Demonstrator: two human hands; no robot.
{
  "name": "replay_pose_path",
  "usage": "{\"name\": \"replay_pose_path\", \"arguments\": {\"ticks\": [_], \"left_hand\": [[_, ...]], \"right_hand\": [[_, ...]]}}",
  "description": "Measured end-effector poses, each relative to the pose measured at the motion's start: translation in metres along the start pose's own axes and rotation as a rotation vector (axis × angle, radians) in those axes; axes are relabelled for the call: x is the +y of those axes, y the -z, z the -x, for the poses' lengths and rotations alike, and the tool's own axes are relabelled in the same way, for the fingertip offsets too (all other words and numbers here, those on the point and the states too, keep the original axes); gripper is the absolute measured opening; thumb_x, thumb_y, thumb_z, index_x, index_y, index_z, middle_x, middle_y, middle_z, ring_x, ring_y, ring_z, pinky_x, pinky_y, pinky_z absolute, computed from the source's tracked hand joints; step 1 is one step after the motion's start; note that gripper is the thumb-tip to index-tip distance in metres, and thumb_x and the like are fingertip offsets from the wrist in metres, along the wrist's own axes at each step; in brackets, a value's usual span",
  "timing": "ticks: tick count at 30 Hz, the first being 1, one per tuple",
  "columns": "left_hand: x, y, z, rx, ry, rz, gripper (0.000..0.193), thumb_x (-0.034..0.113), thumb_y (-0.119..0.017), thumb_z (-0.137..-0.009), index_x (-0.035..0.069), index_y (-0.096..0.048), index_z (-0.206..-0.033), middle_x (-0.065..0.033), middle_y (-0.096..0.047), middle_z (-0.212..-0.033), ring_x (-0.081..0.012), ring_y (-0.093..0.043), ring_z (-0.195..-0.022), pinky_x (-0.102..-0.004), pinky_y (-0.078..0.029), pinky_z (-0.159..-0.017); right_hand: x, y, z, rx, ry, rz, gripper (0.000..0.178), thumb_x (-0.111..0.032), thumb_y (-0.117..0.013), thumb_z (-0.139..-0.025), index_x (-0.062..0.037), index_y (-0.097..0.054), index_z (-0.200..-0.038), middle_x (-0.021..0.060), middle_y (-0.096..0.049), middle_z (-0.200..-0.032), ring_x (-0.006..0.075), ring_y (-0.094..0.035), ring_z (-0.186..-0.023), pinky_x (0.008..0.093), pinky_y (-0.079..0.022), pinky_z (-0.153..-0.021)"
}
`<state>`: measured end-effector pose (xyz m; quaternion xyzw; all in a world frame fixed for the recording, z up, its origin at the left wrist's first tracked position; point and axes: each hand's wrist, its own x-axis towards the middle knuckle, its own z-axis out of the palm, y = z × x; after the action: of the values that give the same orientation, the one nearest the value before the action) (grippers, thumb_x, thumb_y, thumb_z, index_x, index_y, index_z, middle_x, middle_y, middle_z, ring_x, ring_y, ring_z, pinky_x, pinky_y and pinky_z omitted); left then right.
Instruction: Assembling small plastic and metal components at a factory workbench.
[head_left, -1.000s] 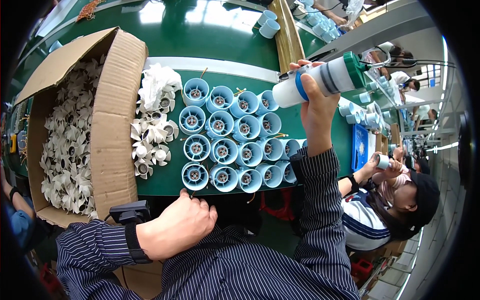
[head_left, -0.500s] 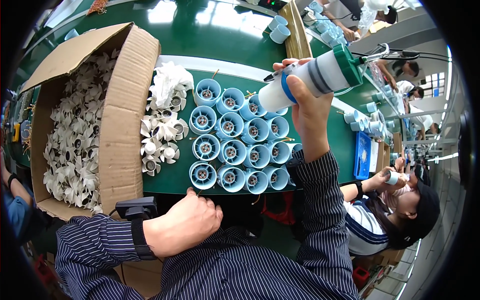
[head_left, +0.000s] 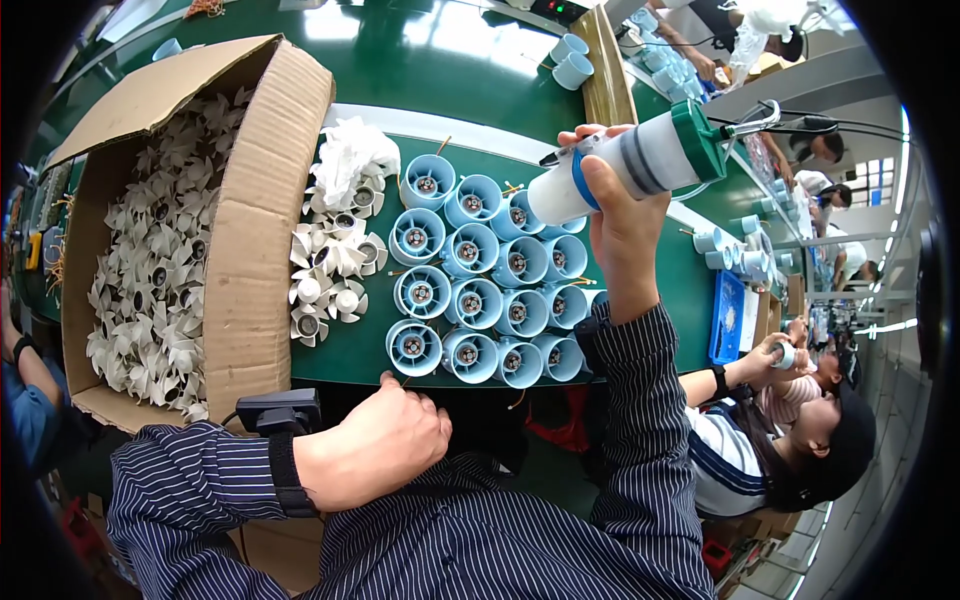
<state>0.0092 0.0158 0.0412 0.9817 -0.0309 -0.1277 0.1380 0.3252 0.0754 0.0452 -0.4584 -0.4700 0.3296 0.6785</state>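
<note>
My right hand is raised over the far right of the cup rows, wrapped round a white electric screwdriver with a green cap and a blue band. It hangs from a metal hook with a cord; its bit is out of sight. Several light blue round housings stand in rows on the green table, open side up, with a small motor and ribs inside each. My left hand is closed at the table's near edge, its forefinger close to the nearest left housing. The inside of that hand is hidden.
Left of the housings lie loose white fan blades and a crumpled white bag. A large cardboard box full of fan blades stands beyond them. A blue tray sits to the right, near a co-worker holding a blue part.
The table and everything on it sit slightly further right in the picture, as the view has shifted. Both hands keep their pose, and the screwdriver stays in my right hand.
</note>
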Motion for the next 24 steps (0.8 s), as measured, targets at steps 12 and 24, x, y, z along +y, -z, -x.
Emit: {"name": "replay_pose_path", "arguments": {"ticks": [12,24], "left_hand": [[0.002,-0.004,0.003,-0.007,0.019,0.015,0.038,0.016,-0.064,-0.094,-0.008,-0.069,-0.123,-0.0125,-0.073,-0.09,-0.0266,-0.074,-0.081,-0.0482,-0.062,-0.081],[0.003,-0.006,0.012,0.039,0.005,0.02,0.032,0.018,-0.066,-0.092,-0.007,-0.071,-0.113,-0.0146,-0.076,-0.092,-0.0285,-0.076,-0.085,-0.0524,-0.065,-0.082]], "right_hand": [[-0.014,-0.005,0.0,-0.03,0.033,0.018,0.042,-0.004,-0.082,-0.093,-0.0032,-0.059,-0.129,0.0215,-0.071,-0.126,0.0356,-0.074,-0.121,0.0496,-0.058,-0.108],[0.0,-0.057,-0.013,-0.193,-0.003,-0.004,0.044,-0.006,-0.083,-0.093,-0.0027,-0.059,-0.129,0.021,-0.071,-0.126,0.0344,-0.073,-0.122,0.049,-0.058,-0.108]]}}
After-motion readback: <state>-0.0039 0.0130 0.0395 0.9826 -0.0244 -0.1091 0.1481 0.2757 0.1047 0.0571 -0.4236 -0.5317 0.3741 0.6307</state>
